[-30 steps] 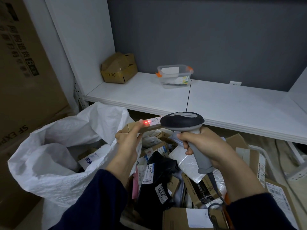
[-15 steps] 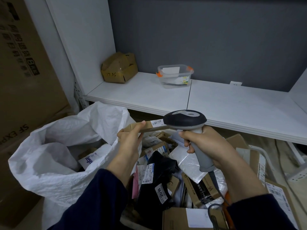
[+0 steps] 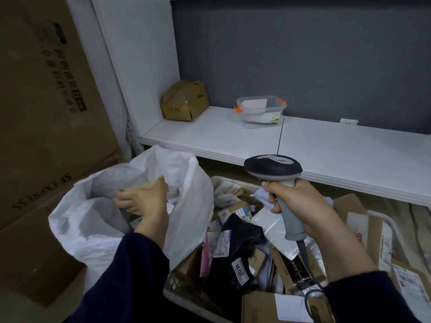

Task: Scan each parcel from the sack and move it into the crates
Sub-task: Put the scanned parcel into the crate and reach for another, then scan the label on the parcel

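Parcels (image 3: 240,231) lie heaped in the crate (image 3: 180,298), below and right of the left hand (image 3: 144,199). Its fingers (image 3: 123,197), blurred, spread loosely inside the white sack (image 3: 77,229). The right hand (image 3: 300,206) wraps its fingers round the scanner (image 3: 272,167) handle. The small cardboard parcel pinched moments ago has left the left fingers.

Dark navy long sleeves (image 3: 130,273)
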